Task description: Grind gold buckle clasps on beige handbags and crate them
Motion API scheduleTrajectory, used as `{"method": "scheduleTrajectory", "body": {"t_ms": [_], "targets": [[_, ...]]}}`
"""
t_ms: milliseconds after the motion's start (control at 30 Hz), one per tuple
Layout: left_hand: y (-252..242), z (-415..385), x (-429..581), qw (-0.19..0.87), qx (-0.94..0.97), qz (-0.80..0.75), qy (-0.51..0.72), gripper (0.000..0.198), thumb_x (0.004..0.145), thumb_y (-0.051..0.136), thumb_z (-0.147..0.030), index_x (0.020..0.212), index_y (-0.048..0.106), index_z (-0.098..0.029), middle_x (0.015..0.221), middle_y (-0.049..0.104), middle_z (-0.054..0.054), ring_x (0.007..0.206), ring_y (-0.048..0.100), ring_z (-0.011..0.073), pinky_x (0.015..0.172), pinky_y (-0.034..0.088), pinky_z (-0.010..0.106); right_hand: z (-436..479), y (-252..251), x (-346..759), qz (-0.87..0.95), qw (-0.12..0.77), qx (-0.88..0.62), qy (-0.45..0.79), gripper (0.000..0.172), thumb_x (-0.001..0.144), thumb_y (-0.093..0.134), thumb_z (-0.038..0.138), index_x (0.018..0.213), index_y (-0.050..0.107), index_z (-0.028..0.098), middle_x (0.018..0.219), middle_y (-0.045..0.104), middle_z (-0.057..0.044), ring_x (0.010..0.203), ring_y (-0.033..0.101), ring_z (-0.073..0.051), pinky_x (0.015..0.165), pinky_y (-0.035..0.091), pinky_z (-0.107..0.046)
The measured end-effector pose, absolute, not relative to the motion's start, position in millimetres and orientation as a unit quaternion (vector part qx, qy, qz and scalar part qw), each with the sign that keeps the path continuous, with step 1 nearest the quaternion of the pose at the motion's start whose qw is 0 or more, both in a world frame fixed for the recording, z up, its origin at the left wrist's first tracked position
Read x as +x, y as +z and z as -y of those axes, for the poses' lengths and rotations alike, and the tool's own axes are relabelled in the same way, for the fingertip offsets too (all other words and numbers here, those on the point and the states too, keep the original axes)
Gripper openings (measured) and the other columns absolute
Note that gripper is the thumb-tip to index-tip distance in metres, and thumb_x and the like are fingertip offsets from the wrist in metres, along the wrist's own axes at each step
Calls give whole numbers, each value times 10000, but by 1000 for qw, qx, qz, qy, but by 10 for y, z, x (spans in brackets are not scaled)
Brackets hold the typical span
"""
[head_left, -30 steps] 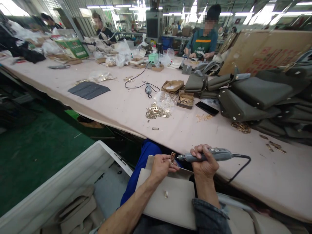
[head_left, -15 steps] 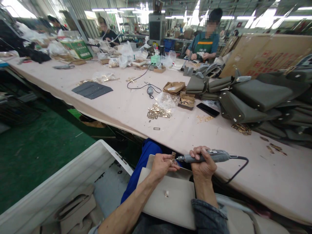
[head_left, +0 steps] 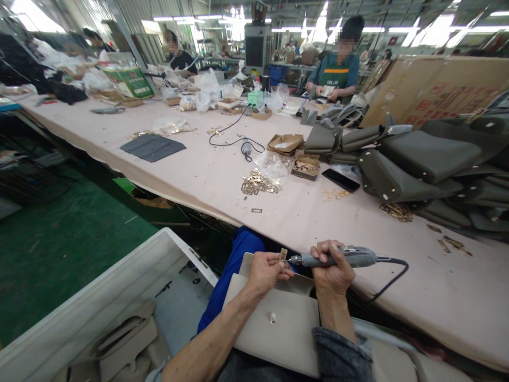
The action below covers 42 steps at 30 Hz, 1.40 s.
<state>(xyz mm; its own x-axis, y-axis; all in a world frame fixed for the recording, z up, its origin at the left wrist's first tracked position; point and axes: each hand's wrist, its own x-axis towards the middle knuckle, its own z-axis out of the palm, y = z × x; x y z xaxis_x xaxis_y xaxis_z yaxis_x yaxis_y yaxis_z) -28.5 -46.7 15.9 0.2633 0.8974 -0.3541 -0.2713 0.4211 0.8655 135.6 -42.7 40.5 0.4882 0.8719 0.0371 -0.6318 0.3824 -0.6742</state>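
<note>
My left hand (head_left: 265, 271) pinches a small gold metal fitting (head_left: 283, 254) at the top edge of a beige leather bag (head_left: 278, 326) that lies on my lap. My right hand (head_left: 333, 269) is wrapped round a grey corded electric screwdriver (head_left: 341, 258), held level with its tip against the fitting. The tool's black cable (head_left: 392, 279) loops off to the right over the table's edge. A second small gold fitting (head_left: 272, 318) sits on the bag's front panel.
A long pink worktable (head_left: 207, 175) carries loose gold hardware (head_left: 258, 184), small boxes of parts (head_left: 305, 166), a black phone (head_left: 340, 180) and stacked dark green bags (head_left: 421, 159). A white bin (head_left: 103, 313) with beige pieces stands at my left. Other people work at the far end.
The view has shifted slightly; both hands, the fitting and the screwdriver keep the same pose against the bag.
</note>
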Motion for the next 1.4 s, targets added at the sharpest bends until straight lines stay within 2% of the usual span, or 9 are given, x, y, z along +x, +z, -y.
{"method": "scheduleTrajectory", "body": {"t_ms": [667, 833, 1400], "targets": [[155, 456, -331, 725, 352, -442, 394, 352, 729, 804, -333, 882, 763, -19, 817, 768, 179, 690, 772, 215, 609, 611, 215, 449, 445, 1337, 201, 803, -304, 471, 193, 727, 780, 196, 737, 588, 181, 680, 562, 31, 529, 444, -71, 562, 429, -242], [102, 461, -314, 724, 339, -442, 407, 423, 748, 805, -379, 956, 758, -15, 845, 766, 178, 693, 777, 225, 590, 612, 220, 452, 455, 1339, 203, 801, -301, 475, 188, 734, 775, 193, 747, 588, 182, 678, 556, 32, 528, 447, -74, 562, 435, -248], [79, 461, -310, 721, 338, -443, 412, 469, 723, 839, -416, 958, 755, -18, 834, 763, 172, 689, 778, 232, 589, 615, 228, 468, 513, 1312, 222, 802, -307, 461, 163, 738, 767, 209, 732, 607, 178, 672, 561, 27, 525, 448, -71, 556, 427, -251]]}}
